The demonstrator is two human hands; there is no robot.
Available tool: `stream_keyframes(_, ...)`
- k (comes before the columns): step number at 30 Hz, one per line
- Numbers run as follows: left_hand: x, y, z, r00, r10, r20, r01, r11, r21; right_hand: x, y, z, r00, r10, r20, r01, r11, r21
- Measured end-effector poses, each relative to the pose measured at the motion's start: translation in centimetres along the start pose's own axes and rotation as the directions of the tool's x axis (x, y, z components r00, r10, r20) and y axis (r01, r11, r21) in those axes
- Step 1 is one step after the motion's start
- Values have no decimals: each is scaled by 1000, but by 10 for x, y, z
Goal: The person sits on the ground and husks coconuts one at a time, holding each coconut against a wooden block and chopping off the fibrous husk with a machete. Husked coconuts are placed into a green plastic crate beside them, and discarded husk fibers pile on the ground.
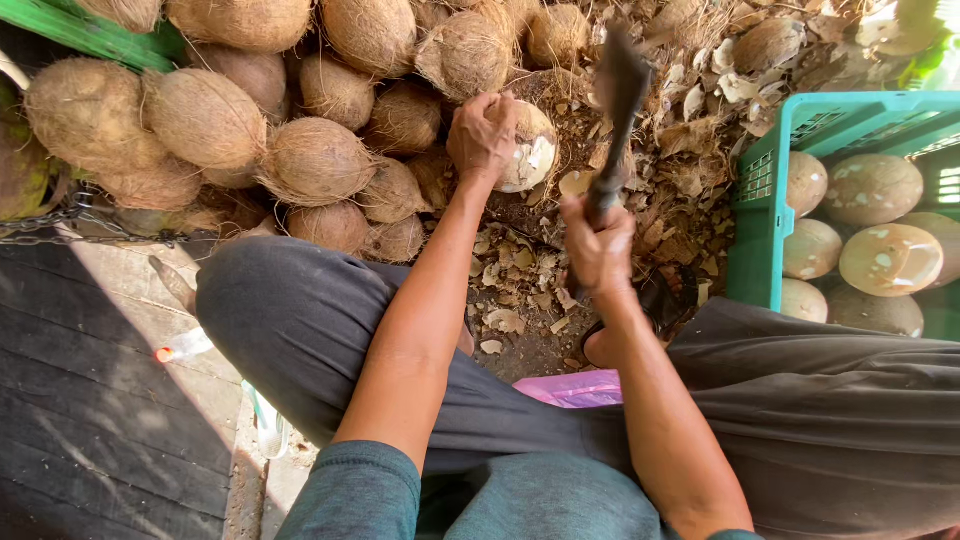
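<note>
While the right hand (598, 250) is clenched on the raised dark-bladed chopping knife (618, 90), the left hand (483, 135) clasps the partly peeled pale-brown coconut (530, 150) on the littered ground; a misjudged stroke could catch those fingers

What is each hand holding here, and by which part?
The left hand grips a partly peeled coconut over its top. The right hand holds a dark chopping blade by its handle, blade raised.
</note>
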State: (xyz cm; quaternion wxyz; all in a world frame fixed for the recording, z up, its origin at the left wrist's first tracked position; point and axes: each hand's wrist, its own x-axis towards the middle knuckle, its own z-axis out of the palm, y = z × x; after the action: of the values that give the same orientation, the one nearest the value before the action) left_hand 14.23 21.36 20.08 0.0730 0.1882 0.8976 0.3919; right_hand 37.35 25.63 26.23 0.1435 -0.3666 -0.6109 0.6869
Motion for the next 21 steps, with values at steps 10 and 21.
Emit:
stream_keyframes(10, 4, -1, 3, 999, -28, 21, 28, 999, 31, 16, 8, -3, 949, -297, -102, 306, 947, 96)
stream_keyframes(21, -1, 6, 1, 997, -65, 37, 64, 998, 19, 16, 0, -3, 979, -203, -13, 198, 966, -167)
